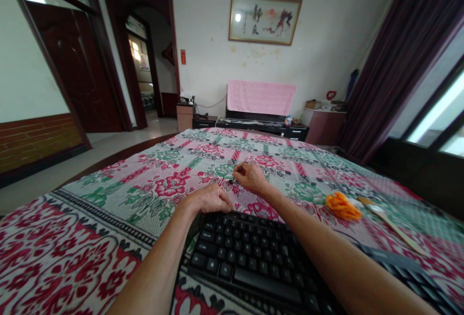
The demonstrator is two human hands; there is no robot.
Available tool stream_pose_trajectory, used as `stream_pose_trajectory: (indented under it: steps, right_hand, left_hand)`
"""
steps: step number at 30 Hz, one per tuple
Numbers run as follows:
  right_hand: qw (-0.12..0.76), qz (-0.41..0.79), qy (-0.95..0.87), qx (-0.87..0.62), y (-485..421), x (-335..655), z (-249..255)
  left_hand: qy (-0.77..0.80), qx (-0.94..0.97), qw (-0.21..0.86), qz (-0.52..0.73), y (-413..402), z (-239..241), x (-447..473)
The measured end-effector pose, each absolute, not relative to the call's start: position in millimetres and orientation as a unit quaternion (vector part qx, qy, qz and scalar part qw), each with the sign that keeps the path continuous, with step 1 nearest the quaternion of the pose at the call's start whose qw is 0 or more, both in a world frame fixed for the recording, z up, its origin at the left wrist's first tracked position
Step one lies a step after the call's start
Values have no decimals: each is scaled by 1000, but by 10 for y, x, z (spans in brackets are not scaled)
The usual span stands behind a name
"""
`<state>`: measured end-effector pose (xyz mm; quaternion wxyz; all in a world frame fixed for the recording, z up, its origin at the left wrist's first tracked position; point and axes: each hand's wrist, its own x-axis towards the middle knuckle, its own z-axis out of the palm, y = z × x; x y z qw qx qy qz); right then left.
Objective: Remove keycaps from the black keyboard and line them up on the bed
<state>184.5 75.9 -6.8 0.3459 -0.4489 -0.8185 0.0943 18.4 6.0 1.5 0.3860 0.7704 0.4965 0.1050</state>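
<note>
A black keyboard (pixel 250 257) lies in front of me on the patterned cover, its lower right part hidden under my right forearm. My left hand (pixel 212 198) is closed at the keyboard's far left edge, with curled fingers against that edge. Beyond the keyboard, my right hand (pixel 250 177) hovers low over the cover with thumb and fingers pinched together. A small dark spot shows by its fingertips; whether it is a held piece or part of the cover's pattern, I cannot make out.
The floral cover (pixel 170 184) spreads over a large bed or table. To the right lie a crumpled orange cloth (pixel 343 206), a brush with a pale handle (pixel 395 225) and keys of a second keyboard (pixel 409 271). A low cabinet (pixel 299 133) stands beyond, against the wall.
</note>
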Motion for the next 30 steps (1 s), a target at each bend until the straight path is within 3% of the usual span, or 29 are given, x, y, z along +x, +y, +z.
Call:
stream_pose_trajectory:
  steps: [13,30]
  right_hand:
    - [302,87,-855,-412,755,1795,-66]
    - [335,104,-873,-339,747,1859,-19]
  left_hand:
    - [499,776,371,104,44,35,189]
    - [499,769,385,103,47,36,175]
